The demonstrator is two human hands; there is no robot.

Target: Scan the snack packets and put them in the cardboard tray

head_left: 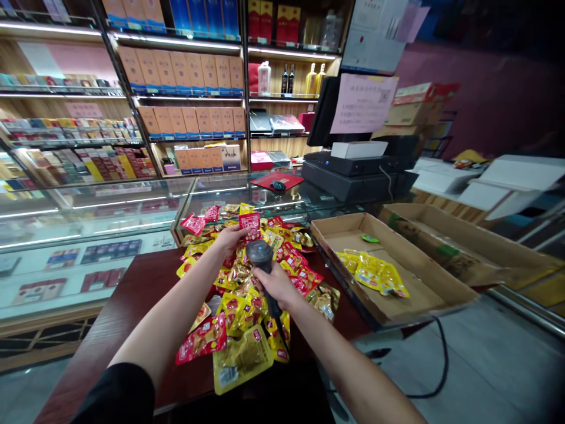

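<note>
While the right grip [278,287] clamps a barcode scanner [260,254], the left grip [228,240] pinches a red packet [249,224] up facing it.

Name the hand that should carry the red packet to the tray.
Left, probably: the left hand holds the red packet, while the right hand grips the barcode scanner, though the cardboard tray sits nearer the right.

- The left hand [229,240] can pass over the dark red table [145,282], left of the snack packets [238,294].
- The wall of the cardboard tray [342,227] blocks the right hand [278,285].
- The tray has room beside its yellow packets [373,272].
</note>
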